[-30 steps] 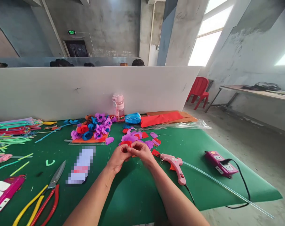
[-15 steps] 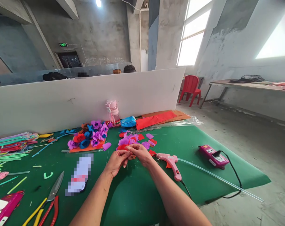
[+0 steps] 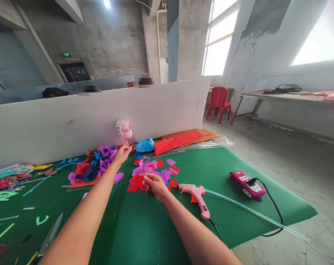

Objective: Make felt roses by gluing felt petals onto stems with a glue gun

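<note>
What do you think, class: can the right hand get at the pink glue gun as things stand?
Probably yes: the pink glue gun lies beside the right hand, its handle uncovered, though those fingers pinch a thin red-tipped stem.

Petals (image 3: 165, 176) left of glue gun (image 3: 194, 190) | power strip (image 3: 242, 184) right | bottle (image 3: 126, 129) behind

Counter (image 3: 167, 228): smooth green sheet, slight sheen. Glue gun (image 3: 193, 191): pink plastic. Scissor blades (image 3: 51, 233): metal. Petals (image 3: 164, 176): matt, probably paper.

A green-covered table (image 3: 167, 228) carries paper flowers (image 3: 92, 166), loose petals (image 3: 165, 175), scissors (image 3: 51, 232) and a pink glue gun (image 3: 195, 195).
</note>
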{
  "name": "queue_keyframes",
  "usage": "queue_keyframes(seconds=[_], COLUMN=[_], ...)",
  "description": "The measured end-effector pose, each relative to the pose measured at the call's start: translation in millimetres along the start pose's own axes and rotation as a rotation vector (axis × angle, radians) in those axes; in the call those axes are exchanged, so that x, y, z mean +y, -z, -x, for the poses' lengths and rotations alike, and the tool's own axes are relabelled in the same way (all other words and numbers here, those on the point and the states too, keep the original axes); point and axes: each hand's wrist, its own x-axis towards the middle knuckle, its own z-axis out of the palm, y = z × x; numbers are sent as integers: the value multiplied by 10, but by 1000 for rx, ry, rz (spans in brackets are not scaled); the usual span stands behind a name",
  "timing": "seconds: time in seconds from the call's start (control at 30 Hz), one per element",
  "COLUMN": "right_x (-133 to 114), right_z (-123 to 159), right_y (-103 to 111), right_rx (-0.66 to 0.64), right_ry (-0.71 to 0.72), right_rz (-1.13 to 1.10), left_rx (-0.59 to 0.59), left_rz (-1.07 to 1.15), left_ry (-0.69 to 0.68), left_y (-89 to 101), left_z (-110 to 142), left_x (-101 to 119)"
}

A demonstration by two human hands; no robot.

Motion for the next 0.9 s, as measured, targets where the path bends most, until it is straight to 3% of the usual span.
queue_keyframes(seconds=[0.1,0.23,0.5,0.73,0.9], right_x=[-37,-59,-16,-70,-60], right_z=[8,3,-15,-15,-96], right_y=[-34,-65,-86,-48,43], right_rx=[29,68,63,97,206], right_ry=[12,28,15,65,276], right_rz=[-1,-17,-31,-67,-72], left_rx=[-19,-29,-31,-93,-225], left_rz=[4,12,10,34,63], left_ry=[15,42,54,40,33], left_y=[-127,-251,-238,-182,-145], left_z=[-350,-618,-703,-420,312], left_x=[-96,-169,-202,39,270])
